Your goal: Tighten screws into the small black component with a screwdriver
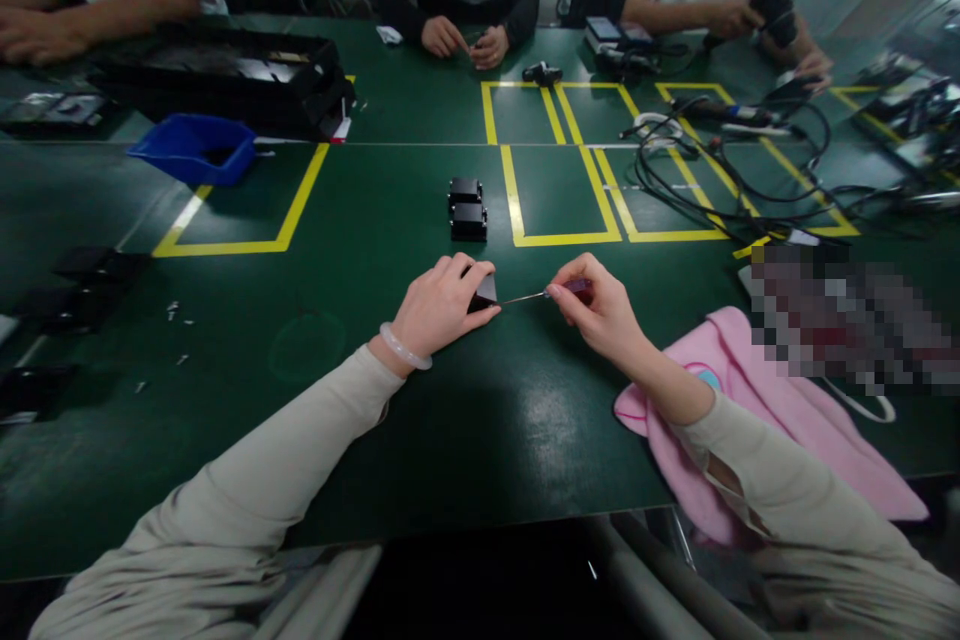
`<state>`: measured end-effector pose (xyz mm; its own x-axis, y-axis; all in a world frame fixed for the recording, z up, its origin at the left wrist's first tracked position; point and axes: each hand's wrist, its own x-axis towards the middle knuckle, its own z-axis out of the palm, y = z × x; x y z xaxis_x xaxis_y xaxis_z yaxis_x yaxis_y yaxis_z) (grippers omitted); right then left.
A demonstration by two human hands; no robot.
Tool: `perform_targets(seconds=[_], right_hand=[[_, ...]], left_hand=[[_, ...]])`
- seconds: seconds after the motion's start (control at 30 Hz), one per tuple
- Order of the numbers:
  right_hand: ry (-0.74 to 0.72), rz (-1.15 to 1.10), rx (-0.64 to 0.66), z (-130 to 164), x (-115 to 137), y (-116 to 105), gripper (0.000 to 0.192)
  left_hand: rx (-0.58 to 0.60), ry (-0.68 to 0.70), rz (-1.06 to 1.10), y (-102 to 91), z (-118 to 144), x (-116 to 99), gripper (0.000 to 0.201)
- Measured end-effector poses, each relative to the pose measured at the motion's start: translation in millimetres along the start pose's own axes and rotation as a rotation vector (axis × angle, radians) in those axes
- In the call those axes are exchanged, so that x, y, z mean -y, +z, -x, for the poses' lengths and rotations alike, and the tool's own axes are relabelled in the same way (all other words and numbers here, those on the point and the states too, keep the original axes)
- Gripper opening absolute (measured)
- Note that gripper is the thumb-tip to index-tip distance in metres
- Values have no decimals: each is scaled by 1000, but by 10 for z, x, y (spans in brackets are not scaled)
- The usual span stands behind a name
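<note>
My left hand (444, 298), with a pale bracelet at the wrist, is closed around a small black box (486, 292) on the green table. In my right hand (598, 308) is a screwdriver (529, 297) with a dark reddish handle and a thin metal shaft. The shaft points left, and its tip reaches the right side of the box; whether it sits in a screw is too small to tell. Just beyond my hands, two more black boxes (469, 220) stand one behind the other. My fingers partly cover the held box.
A blue bin (196, 148) and stacked black trays (225, 80) stand at the left. Small screws (172, 308) lie scattered left of my arm. Black cables (720, 170) tangle at the right, beyond a pink cloth (750, 410) under my right forearm. Several people sit across the table.
</note>
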<state>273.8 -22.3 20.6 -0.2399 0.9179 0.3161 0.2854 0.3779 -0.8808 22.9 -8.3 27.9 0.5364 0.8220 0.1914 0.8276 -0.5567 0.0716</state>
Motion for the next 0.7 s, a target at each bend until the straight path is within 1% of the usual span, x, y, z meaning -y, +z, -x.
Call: perform_targets(seconds=[0.1, 0.27, 0.47, 0.7], right_hand=[[13, -7, 11, 0, 10, -1, 20], [-23, 48, 12, -10, 31, -2, 24], [-26, 22, 15, -4, 21, -3, 16], [-32, 55, 50, -4, 64, -21, 21]], left_hand=[[-3, 6, -4, 2, 4, 3, 45], [-5, 9, 2, 10, 9, 15, 45], [-8, 3, 5, 13, 7, 13, 43], [-13, 10, -2, 14, 10, 17, 44]])
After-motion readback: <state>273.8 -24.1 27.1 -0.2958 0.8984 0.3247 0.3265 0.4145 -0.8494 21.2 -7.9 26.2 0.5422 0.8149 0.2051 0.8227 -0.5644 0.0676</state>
